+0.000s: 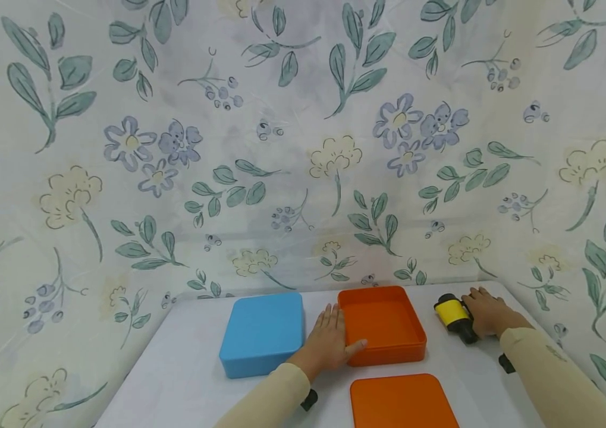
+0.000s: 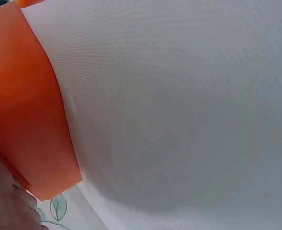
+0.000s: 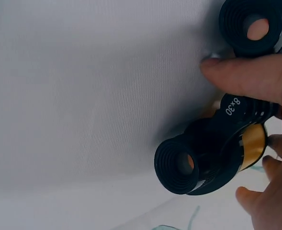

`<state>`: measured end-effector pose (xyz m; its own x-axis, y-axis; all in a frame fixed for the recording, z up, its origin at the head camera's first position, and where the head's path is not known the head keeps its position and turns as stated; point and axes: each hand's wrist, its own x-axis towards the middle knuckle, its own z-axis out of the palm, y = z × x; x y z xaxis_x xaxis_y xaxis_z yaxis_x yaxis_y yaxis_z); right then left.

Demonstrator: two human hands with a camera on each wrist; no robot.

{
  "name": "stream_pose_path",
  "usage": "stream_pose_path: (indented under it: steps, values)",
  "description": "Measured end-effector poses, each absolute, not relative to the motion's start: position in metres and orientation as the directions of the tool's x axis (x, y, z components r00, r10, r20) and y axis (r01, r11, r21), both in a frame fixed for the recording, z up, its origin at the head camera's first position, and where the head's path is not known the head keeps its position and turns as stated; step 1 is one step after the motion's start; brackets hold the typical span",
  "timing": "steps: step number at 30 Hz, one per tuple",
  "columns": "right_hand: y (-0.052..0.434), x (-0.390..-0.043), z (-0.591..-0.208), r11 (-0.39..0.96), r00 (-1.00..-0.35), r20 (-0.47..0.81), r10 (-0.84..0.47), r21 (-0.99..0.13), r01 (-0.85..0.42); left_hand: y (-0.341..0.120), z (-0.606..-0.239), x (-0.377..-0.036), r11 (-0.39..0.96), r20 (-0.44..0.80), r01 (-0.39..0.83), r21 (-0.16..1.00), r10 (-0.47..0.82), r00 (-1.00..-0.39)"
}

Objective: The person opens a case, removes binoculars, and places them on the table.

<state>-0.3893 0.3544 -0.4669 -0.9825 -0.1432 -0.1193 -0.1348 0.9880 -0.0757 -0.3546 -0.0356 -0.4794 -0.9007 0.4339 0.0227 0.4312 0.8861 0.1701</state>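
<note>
My left hand rests along the left side of an open orange box, its fingers straight and its thumb over the front left corner. The left wrist view shows the box's outer wall with part of the hand beside it. At the right of the table, my right hand grips black binoculars with a yellow band. In the right wrist view the thumb lies across the bridge between the two eyepieces, and "8x30" is printed on the black body. The other fingers reach round the far side.
A blue box, closed on top, stands left of my left hand. An orange lid lies flat in front of the orange box. Behind the white table hangs a floral cloth.
</note>
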Motion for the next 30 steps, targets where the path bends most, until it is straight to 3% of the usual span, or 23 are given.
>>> stream_pose_path:
  steps: [11, 18, 23, 30]
  values:
    - [0.341, -0.380, -0.455, 0.991, -0.984, -0.125, -0.131, -0.058, -0.124, -0.039, -0.480, -0.356, 0.897, 0.015, 0.412, 0.160, 0.416, -0.909]
    - [0.300, -0.381, -0.424, 0.987, -0.979, -0.120, -0.163, -0.009, -0.163, -0.065, -0.462, -0.365, 0.905, 0.098, 0.389, 0.175, 0.377, -0.921]
    - [0.268, -0.386, -0.417, 0.970, -0.971, -0.062, -0.229, -0.101, -0.222, -0.105, -0.445, -0.373, 0.926, 0.148, 0.358, 0.122, 0.339, -0.929]
    - [0.219, -0.383, -0.423, 0.913, -0.970, 0.007, -0.244, -0.337, -0.232, -0.166, -0.440, -0.372, 0.944, 0.186, 0.301, 0.136, 0.274, -0.943]
